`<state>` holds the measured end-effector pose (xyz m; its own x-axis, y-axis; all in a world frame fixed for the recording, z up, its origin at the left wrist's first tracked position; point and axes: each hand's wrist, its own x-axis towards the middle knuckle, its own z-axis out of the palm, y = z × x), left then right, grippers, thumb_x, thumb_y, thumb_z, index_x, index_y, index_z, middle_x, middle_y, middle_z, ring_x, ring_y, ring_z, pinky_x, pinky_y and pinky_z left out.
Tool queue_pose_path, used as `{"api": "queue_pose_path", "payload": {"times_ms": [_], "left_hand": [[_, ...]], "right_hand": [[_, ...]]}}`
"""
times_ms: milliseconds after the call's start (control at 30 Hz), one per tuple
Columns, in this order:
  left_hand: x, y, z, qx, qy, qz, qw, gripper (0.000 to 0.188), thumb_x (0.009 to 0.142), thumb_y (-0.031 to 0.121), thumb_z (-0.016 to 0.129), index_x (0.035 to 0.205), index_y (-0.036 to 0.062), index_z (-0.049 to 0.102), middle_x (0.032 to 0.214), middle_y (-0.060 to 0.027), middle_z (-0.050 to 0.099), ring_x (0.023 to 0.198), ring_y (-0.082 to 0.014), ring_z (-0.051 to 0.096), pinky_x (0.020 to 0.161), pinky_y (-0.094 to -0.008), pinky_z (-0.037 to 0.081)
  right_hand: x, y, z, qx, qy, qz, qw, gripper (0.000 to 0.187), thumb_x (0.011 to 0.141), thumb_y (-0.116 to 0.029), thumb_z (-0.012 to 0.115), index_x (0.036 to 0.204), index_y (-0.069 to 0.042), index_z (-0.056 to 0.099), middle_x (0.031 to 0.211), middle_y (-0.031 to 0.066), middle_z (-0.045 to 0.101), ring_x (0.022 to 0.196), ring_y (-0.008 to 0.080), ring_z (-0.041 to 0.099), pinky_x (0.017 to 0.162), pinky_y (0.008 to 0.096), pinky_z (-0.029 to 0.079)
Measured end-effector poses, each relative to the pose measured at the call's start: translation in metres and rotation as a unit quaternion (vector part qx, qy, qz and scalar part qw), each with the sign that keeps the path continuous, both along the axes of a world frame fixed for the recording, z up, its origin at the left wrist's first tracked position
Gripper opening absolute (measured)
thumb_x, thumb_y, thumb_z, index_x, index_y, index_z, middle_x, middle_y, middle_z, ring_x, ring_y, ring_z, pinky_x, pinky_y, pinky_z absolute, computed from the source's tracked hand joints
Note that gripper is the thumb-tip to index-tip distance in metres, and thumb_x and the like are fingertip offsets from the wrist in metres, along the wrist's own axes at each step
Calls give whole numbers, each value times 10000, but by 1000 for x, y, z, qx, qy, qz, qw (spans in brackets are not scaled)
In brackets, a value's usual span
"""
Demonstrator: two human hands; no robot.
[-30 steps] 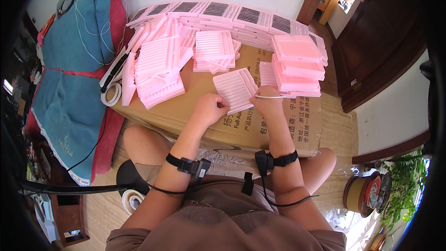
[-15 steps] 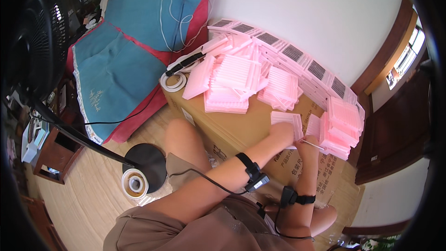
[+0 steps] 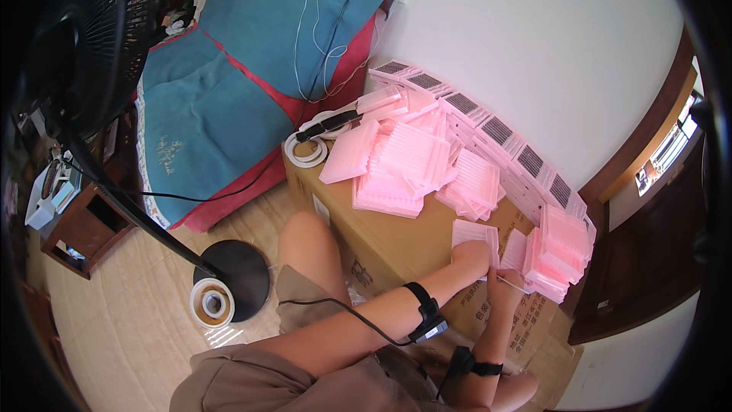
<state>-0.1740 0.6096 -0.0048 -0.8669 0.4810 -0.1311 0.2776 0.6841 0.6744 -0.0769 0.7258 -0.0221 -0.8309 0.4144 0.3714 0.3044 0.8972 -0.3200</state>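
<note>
Bright daylight shows at the right window [image 3: 675,141]; pink trays [image 3: 415,154] look nearly overexposed, the door frame [image 3: 648,137] bows with lens distortion, and far-left clutter [image 3: 175,28] seems murky.

Pale pink, ribbed tray [image 3: 474,231]

Dark print [image 3: 482,311] on cardboard box [image 3: 396,244]

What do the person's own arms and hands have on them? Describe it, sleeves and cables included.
The left hand and right hand wear no gloves. Each forearm has a black strap, left and right, carrying a small dark box; the left box shows a pale label. A thin black cable runs from it. The left sleeve is brown and short.
</note>
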Motion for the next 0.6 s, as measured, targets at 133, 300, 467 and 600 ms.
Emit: {"api": "queue_pose_path", "payload": {"times_ms": [133, 300, 467, 600], "left_hand": [[4, 0, -2, 7, 23, -10, 1000, 204, 859, 129, 636, 958, 34, 787, 1007, -183, 762, 935, -338, 751, 724, -455, 600], [5, -4, -2, 16, 17, -18, 1000, 182, 827, 145, 679, 933, 46, 789, 962, -173, 765, 911, -339, 754, 714, -452, 599], [4, -2, -3, 36, 19, -3, 999, 181, 816, 166, 688, 911, 50, 789, 929, -173, 764, 887, -346, 753, 725, -457, 598], [5, 2, -6, 49, 11, 17, 999, 197, 851, 183, 644, 903, 51, 780, 945, -171, 762, 910, -344, 749, 744, -466, 594]], "right_hand": [[11, -16, -5, 63, 82, 4, 995, 260, 827, -235, 760, 712, -5, 725, 720, 190, 670, 728, 400, 631, 810, 500, 507], [21, -21, -11, 70, 137, 25, 988, 149, 786, -180, 794, 739, -47, 748, 779, 136, 682, 821, 364, 638, 793, 483, 516], [22, -24, -2, 73, 119, 44, 989, 81, 719, -153, 777, 713, -80, 743, 805, 90, 691, 879, 322, 627, 856, 507, 476], [27, -32, 11, 109, 155, 128, 974, 121, 657, -131, 806, 655, -79, 697, 749, 64, 669, 844, 290, 625, 838, 461, 470]]}}
